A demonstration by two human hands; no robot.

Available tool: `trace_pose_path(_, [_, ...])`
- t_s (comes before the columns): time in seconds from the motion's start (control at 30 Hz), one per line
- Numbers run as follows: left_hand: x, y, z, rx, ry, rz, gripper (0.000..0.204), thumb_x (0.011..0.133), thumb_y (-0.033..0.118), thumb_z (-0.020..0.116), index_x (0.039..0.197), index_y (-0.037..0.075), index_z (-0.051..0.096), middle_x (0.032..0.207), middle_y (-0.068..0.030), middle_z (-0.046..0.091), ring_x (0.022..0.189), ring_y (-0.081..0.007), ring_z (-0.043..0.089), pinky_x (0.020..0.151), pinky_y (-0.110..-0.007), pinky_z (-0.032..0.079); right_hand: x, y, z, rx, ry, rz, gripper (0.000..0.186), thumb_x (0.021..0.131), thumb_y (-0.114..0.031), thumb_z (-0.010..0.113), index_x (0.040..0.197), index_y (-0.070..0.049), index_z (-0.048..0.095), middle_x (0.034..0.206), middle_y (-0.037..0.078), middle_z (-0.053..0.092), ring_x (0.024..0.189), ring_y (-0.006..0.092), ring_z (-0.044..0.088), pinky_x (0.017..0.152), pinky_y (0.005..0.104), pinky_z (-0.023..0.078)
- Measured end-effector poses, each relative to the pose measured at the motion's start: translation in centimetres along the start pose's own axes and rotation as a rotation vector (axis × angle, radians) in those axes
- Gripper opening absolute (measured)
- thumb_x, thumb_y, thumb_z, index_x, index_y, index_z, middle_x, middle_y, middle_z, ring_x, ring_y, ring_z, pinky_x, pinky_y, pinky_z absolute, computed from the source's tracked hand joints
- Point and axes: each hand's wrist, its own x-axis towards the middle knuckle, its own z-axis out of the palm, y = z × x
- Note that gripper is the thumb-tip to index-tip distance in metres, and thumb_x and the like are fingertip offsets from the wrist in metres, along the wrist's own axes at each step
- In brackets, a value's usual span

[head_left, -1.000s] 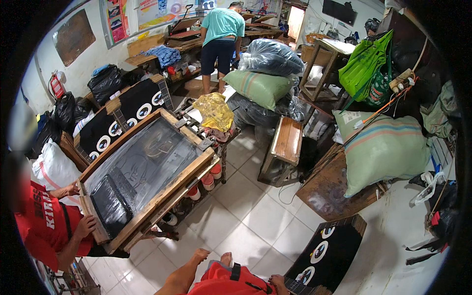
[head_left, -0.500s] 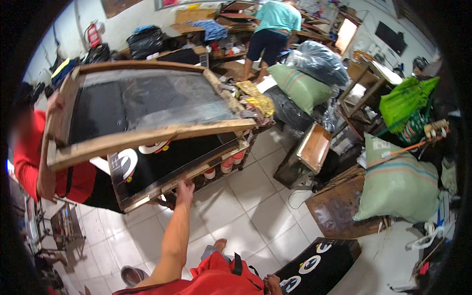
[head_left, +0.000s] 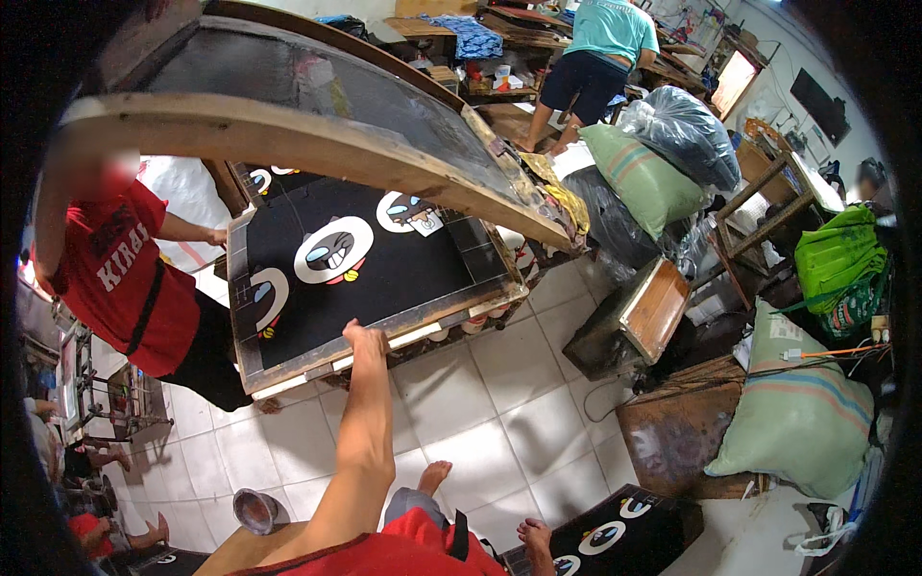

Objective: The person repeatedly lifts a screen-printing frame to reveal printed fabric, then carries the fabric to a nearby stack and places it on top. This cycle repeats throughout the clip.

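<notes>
My left hand (head_left: 365, 336) grips the near edge of a wood-bordered board (head_left: 384, 348), which holds black fabric (head_left: 389, 269) printed with white cartoon faces. A screen frame (head_left: 288, 134) with dark mesh is tilted up above it. At left, a co-worker in red (head_left: 134, 288) has one hand at the board's side and another arm raised by the screen. My right hand (head_left: 534, 534) is low at centre, fingers loosely bent and holding nothing visible, beside a stack of printed black boards (head_left: 600, 542).
A person in teal (head_left: 600, 53) bends at the back. Stuffed sacks (head_left: 642, 173), a wooden box (head_left: 653, 312), another sack (head_left: 788, 422) and a green bag (head_left: 836, 269) crowd the right. A bucket (head_left: 256, 511) stands on the tiled floor (head_left: 480, 403).
The screen has risen, uncovering the printed fabric. My left arm has reached forward onto the board's edge. The view has shifted, and the co-worker's arm is higher.
</notes>
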Motion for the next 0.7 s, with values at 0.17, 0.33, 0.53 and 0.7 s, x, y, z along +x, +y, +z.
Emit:
trace_pose_path(0.17, [-0.2,-0.8,-3.0,-0.073,-0.385,0.225,0.022,0.076,0.021,0.059,0.095,0.010,0.056,0.086,-0.0013,0.056,0.058,-0.0151,0.047,0.042,-0.023,0.034,-0.9,-2.1,1.2,-0.070,0.017,-0.041,0.029,0.075,0.001,0.060,0.103,0.007,0.057,0.082,0.013,0.063,0.068,0.0189,0.062,0.056,0.0277,0.049])
trace_pose_path(0.33, [-4.1,2.9,-0.5,0.104,-0.791,0.418,0.010,0.077,0.014,0.066,0.081,0.007,0.060,0.082,-0.0030,0.060,0.065,-0.0135,0.050,0.051,-0.026,0.037,-2.2,-0.5,-1.9,-0.163,0.083,-0.030,0.024,0.072,-0.001,0.062,0.095,0.007,0.060,0.078,0.011,0.062,0.064,0.0172,0.060,0.057,0.0266,0.048])
trace_pose_path(0.53, [-10.4,4.7,-8.3,0.170,-1.026,0.415,0.010,0.077,0.002,0.062,0.068,0.005,0.058,0.069,-0.0029,0.059,0.059,-0.0132,0.054,0.053,-0.027,0.041,-3.9,-1.7,-3.8,-0.286,-0.008,-0.260,0.014,0.079,-0.003,0.055,0.092,0.001,0.059,0.075,0.006,0.060,0.063,0.0152,0.056,0.058,0.0259,0.047])
trace_pose_path(0.7, [-17.3,4.0,-27.4,0.146,-0.893,0.374,0.011,0.072,-0.005,0.061,0.066,0.003,0.058,0.067,-0.0041,0.057,0.064,-0.0144,0.056,0.063,-0.026,0.050,-8.0,-6.6,-5.3,0.078,-0.120,-0.483,0.010,0.083,-0.006,0.052,0.091,-0.007,0.058,0.082,0.003,0.060,0.074,0.0140,0.057,0.068,0.0274,0.047])
